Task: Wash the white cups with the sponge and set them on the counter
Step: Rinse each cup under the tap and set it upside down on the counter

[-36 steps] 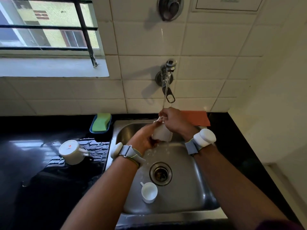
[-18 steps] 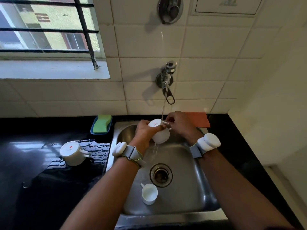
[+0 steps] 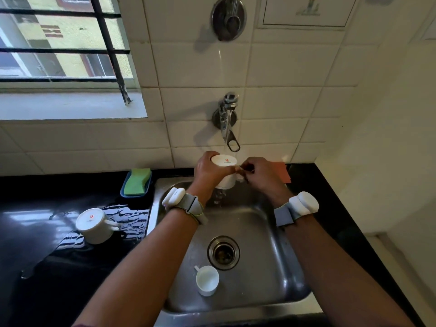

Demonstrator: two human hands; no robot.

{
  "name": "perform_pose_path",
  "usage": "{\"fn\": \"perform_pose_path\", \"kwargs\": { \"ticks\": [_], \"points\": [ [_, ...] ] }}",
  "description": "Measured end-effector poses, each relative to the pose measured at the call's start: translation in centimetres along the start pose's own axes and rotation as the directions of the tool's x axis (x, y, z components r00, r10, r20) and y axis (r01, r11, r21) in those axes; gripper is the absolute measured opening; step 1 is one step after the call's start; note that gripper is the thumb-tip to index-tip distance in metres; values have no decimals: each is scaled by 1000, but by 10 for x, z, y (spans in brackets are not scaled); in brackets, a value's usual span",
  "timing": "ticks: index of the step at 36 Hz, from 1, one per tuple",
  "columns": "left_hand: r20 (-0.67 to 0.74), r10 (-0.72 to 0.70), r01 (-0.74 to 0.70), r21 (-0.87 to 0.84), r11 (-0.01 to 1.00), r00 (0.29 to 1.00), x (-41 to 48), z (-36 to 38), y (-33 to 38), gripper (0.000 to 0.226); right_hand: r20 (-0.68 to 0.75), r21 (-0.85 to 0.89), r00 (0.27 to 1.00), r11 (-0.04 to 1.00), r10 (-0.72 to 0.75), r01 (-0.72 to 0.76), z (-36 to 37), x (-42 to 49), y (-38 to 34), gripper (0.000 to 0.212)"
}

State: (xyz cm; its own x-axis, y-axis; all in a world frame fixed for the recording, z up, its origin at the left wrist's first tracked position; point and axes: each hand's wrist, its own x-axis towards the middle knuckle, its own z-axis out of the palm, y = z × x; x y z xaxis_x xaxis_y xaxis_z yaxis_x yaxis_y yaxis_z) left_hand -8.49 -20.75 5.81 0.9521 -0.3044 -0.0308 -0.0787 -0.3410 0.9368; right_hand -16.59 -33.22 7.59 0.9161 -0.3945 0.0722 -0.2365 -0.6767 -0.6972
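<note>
- Head view, left hand point(image 3: 210, 171): we see its grip wrapped round the upturned cup point(image 3: 224, 160), fingers curled over the far side and thumb across the near wall. The cup's base faces up, with a small red mark on it.
- Right hand point(image 3: 262, 173): its grip is pressed together, thumb and fingertips pinching at the cup's right side where the handle sticks out. The handle is mostly hidden by the fingers.
- Both forearms reach forward over the sink point(image 3: 266, 234), and the hands meet just under the tap point(image 3: 227, 119). Each wrist carries a grey band with a white pod.
- Water drips from beneath the held cup into the basin.
- A second cup point(image 3: 93, 225) stands upside down on the striped cloth point(image 3: 132, 218), on the black worktop point(image 3: 35, 232) left of the sink.
- A third cup point(image 3: 207, 280) sits upright in the basin, just beside the drain point(image 3: 223, 252).
- The green sponge point(image 3: 138, 181) lies in a blue tray point(image 3: 125, 193) at the sink's back left corner, well apart from both hands.
</note>
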Motion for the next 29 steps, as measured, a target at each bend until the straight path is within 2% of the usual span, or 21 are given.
{"fn": "perform_pose_path", "kwargs": {
  "ticks": [3, 8, 10, 13, 16, 19, 21, 23, 26, 29],
  "points": [
    [42, -131, 135, -118, 984, 990, 0, 1, -3, 65, -59, 27, 998, 999, -23, 25, -4, 2, 1, 14],
    [177, -337, 380, -415, 827, 925, -7, -5, -15, 42, -96, 197, 995, 980, 5, 14, -4, 9, -5, 12],
    [244, -378, 449, -523, 724, 893, -9, -7, -21, 45, -110, 259, 994, 966, 15, 14, -2, 11, -9, 14],
    [352, -411, 530, -686, 498, 841, -12, -9, -27, 60, -96, 275, 995, 961, 11, 16, 2, 13, -16, 22],
    [385, -420, 529, -790, 311, 822, -13, -10, -26, 55, -54, 231, 998, 972, -27, 39, 5, 13, -23, 27],
    [404, -431, 520, -832, 193, 807, -12, -11, -23, 51, 85, 126, 988, 985, -132, 121, 11, 10, -30, 25],
    [415, -435, 530, -828, 183, 799, -12, -11, -20, 48, 207, 66, 962, 983, -180, 170, 18, 6, -33, 26],
    [431, -433, 558, -799, 223, 791, -13, -8, -15, 45, 277, 80, 943, 982, -187, 171, 27, 2, -37, 30],
    [488, -390, 605, -749, 272, 780, -16, -2, -6, 46, 259, 54, 953, 988, -156, 147, 40, 1, -41, 43],
    [503, -402, 626, -727, 282, 765, -15, -2, -5, 49, 236, -1, 958, 986, -165, 170, 48, 0, -38, 39]
  ]
}}
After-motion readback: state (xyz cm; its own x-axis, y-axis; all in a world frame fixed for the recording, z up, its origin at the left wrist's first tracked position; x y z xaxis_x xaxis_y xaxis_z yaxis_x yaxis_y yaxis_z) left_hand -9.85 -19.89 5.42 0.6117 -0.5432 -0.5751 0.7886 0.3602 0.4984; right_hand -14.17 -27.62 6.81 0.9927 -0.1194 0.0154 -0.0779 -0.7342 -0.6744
